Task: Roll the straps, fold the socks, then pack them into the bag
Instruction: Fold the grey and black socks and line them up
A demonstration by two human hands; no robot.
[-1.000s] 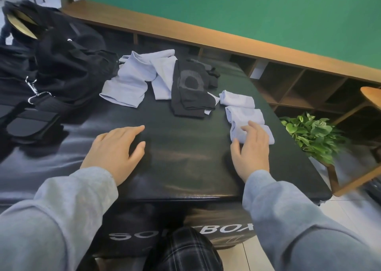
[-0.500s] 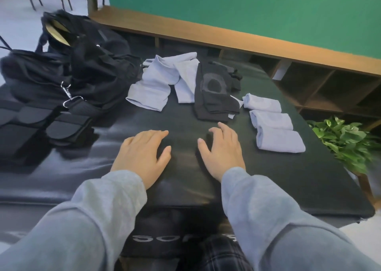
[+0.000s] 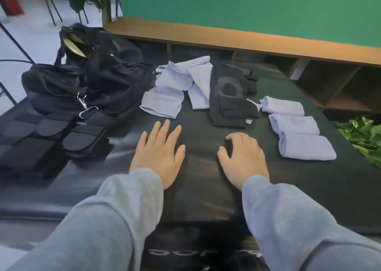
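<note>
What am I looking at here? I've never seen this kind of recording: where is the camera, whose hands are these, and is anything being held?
There is no machine: a person works with bare hands. The one camera sits on their head, looking forward and down, so the grey sleeves run in from the bottom. The left hand lies flat with straight fingers on the black table. The right hand rests beside it with curled fingers. Neither holds anything. At right lie three folded pale socks. Further back are unfolded pale socks and dark socks. At left sit a black bag, open at the top, and black straps with a metal clip. Nothing is seen going into the bag yet.
</note>
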